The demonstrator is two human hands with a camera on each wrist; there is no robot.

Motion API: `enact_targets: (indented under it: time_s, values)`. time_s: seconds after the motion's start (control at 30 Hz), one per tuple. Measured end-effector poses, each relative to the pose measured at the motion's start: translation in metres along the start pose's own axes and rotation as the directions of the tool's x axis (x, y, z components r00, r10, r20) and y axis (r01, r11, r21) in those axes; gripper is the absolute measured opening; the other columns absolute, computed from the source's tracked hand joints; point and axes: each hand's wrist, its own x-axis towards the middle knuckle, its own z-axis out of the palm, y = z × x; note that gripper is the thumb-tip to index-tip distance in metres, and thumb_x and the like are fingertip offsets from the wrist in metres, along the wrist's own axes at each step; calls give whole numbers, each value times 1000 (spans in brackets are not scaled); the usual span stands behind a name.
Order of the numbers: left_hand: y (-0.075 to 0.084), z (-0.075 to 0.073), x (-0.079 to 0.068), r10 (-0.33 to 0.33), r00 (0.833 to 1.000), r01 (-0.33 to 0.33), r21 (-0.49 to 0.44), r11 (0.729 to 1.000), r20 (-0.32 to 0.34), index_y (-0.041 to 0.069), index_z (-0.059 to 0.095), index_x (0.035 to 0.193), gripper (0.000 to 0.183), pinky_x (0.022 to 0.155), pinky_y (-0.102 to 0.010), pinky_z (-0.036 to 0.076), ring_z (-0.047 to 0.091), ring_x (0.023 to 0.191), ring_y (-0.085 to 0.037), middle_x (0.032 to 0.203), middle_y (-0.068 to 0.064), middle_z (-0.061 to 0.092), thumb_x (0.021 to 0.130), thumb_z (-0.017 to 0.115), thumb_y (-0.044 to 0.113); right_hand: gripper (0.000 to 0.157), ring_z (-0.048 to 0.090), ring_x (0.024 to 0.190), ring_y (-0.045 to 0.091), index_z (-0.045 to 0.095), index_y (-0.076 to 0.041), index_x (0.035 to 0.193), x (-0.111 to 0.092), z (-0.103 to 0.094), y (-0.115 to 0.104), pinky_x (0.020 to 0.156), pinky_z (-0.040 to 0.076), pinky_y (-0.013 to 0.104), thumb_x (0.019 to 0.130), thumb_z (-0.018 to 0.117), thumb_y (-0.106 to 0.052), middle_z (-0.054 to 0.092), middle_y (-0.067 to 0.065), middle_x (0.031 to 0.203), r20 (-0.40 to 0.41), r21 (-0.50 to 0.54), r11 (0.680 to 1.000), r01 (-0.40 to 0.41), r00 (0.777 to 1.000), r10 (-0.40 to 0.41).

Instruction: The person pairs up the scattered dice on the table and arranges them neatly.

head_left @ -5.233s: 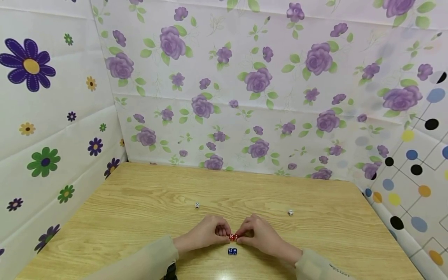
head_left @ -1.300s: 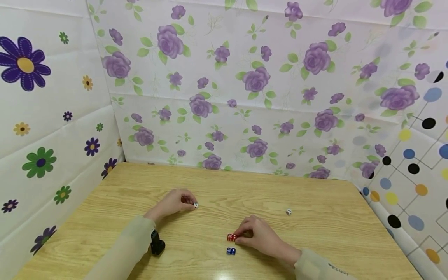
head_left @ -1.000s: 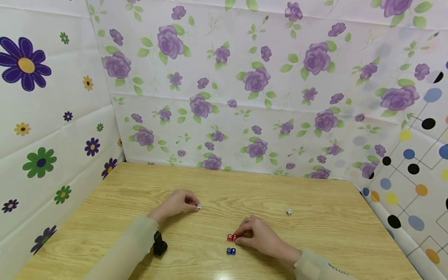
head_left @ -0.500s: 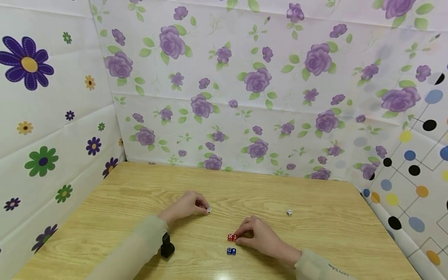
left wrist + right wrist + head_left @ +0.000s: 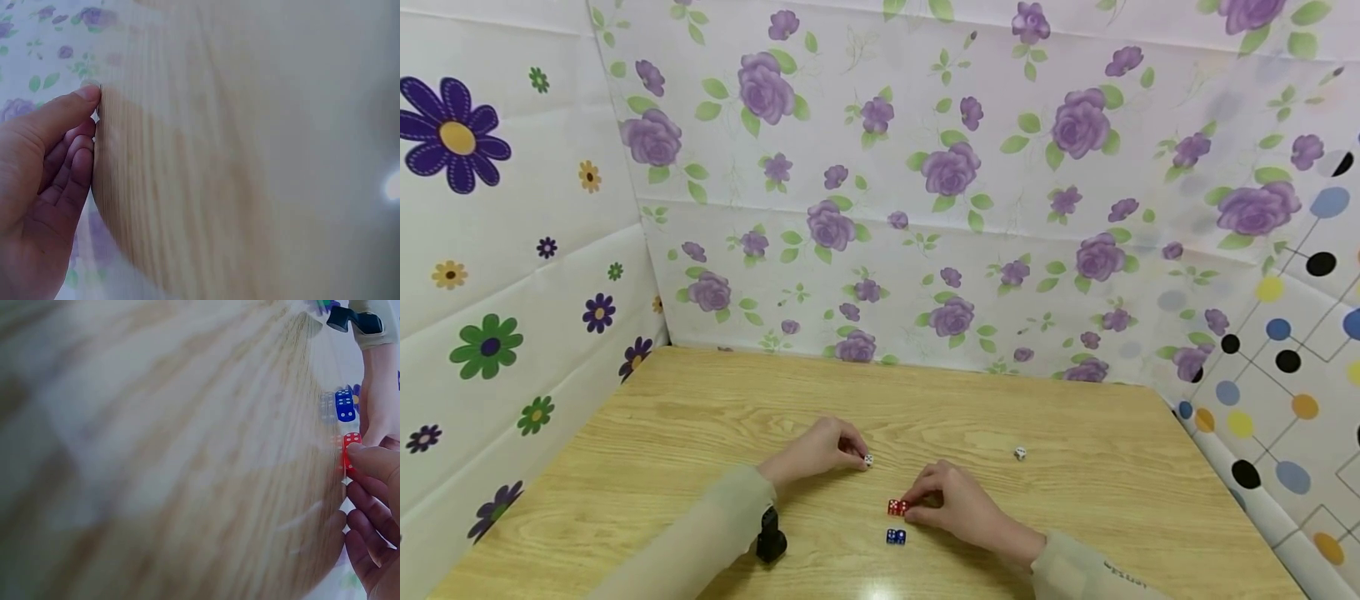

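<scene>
My left hand (image 5: 820,452) pinches a white die (image 5: 868,460) with black pips at its fingertips, low over or on the table; I cannot tell which. In the left wrist view that die is mostly hidden behind the thumb. Two red dice (image 5: 892,507) sit side by side, and my right hand (image 5: 953,504) grips the right-hand one between thumb and fingers. The right wrist view shows the thumb against a red die (image 5: 351,439). Just in front of the red pair lie two blue dice (image 5: 896,537), side by side and untouched.
Another white die (image 5: 1020,453) lies alone on the wooden table (image 5: 1097,500), to the right. A purple-flowered cloth (image 5: 910,275) stands behind the table, with patterned cloths on both sides. A black device (image 5: 771,537) is on the left wrist.
My left hand left the red dice, took the white die at the back left and carried it right and nearer, towards the red pair. The right hand has stayed at the red dice.
</scene>
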Motion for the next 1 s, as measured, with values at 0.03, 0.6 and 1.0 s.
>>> enact_targets:
  time_s: [0.03,0.6,1.0]
  values:
    - [1,2,1,1,1000,-1,-7,1000,3,15,77,89,5,67,-19,52,62,73,-2,86,2,73,85,78,16,11,56,90,2,79,-30,95,0,0,0,79,47,22,84,79,-33,70,-17,92,-2,0,1000,2,1000,-2]
    - [19,21,8,42,998,-42,-11,999,38,13,76,89,5,66,-17,52,61,70,1,86,1,74,85,78,15,11,56,91,2,78,-31,96,1,-1,0,79,47,22,85,78,-33,70,-18,92,4,3,1000,6,1000,-6]
    - [23,30,9,57,997,-56,-22,998,51,14,76,87,6,64,-16,52,61,68,2,85,1,74,83,80,15,9,56,92,1,78,-31,94,1,1,0,80,47,21,85,78,-31,70,-18,92,7,6,1000,-5,1000,5]
